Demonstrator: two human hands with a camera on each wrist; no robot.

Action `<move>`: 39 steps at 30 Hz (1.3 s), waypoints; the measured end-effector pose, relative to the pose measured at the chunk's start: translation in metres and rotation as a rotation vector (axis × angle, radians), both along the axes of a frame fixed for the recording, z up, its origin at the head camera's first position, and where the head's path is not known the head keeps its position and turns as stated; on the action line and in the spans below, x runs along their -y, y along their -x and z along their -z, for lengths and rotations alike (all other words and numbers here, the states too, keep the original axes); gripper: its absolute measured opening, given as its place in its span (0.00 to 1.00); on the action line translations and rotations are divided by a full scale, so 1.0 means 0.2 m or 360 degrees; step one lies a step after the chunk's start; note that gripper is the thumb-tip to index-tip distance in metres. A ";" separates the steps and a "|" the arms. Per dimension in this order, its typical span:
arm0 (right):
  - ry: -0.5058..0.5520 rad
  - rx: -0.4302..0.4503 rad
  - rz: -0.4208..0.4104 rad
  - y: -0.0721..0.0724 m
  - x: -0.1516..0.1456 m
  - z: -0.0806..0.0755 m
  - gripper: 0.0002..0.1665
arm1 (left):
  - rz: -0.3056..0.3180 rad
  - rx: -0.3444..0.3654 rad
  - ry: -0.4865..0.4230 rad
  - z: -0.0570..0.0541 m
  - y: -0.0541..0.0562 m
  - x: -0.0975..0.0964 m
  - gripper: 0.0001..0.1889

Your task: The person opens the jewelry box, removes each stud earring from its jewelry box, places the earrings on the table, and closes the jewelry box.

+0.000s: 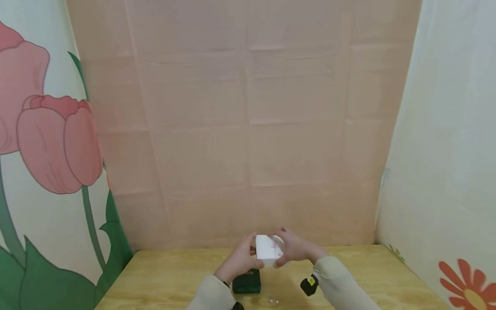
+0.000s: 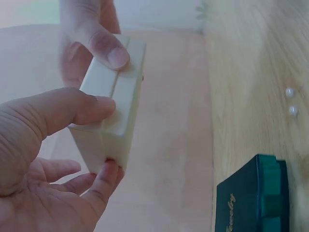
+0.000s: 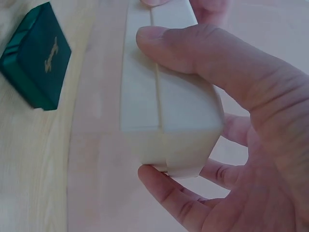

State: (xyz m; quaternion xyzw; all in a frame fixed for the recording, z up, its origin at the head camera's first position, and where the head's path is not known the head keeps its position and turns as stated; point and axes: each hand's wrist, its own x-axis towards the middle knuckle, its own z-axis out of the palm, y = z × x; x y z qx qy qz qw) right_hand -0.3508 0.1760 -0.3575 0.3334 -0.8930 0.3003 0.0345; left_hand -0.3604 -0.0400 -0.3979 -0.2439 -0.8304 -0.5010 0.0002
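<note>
A small white box (image 1: 266,247) with a faint pink print is held up above the table between both hands. My left hand (image 1: 242,257) grips its left end, with the thumb across the seamed side and the fingertips underneath in the left wrist view. On the right end, my right hand (image 1: 295,248) holds it the same way, its thumb (image 3: 174,46) lying over the seam. Both halves of the box (image 2: 113,92) meet along that seam; its inside is hidden. Below the hands sits a dark green jewelry box (image 1: 246,284) with gold lettering.
Two small pearl-like beads (image 2: 291,101) lie on the wooden table (image 1: 174,275) near its front. A pinkish cloth (image 1: 248,129) hangs behind the table, and flower-printed walls stand to the left and right. A black device (image 1: 309,285) is worn at the right wrist.
</note>
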 end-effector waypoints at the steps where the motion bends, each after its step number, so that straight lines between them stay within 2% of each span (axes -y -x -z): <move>1: -0.0041 0.0026 0.0076 0.03 0.02 0.01 0.46 | -0.0012 0.0013 -0.0025 0.00 -0.01 0.00 0.48; 4: -0.0104 0.0036 0.0147 0.11 0.02 0.05 0.49 | -0.0025 0.0024 -0.0110 0.02 -0.02 0.01 0.48; 6: -0.0081 0.0033 0.0108 0.12 0.01 0.06 0.49 | -0.0016 0.0038 -0.0176 0.03 -0.02 0.01 0.49; 13: -0.0028 0.0052 0.0064 0.10 0.00 0.05 0.51 | 0.0055 0.0100 -0.0398 0.09 -0.02 0.04 0.50; 19: -0.0003 0.0080 0.0051 0.09 0.00 0.05 0.50 | 0.0136 0.0127 -0.0554 0.15 0.02 0.04 0.50; 23: 0.0016 0.0104 0.0048 0.09 0.01 0.06 0.51 | 0.0202 0.0191 -0.0676 0.19 0.04 0.03 0.49; 30: 0.0034 0.0140 0.0032 0.08 0.01 0.05 0.51 | 0.0266 0.0352 -0.0875 0.21 0.04 0.01 0.49; 39: -0.0002 0.0209 0.0047 0.08 0.03 0.03 0.51 | 0.0266 0.0426 -0.0989 0.24 0.04 -0.01 0.49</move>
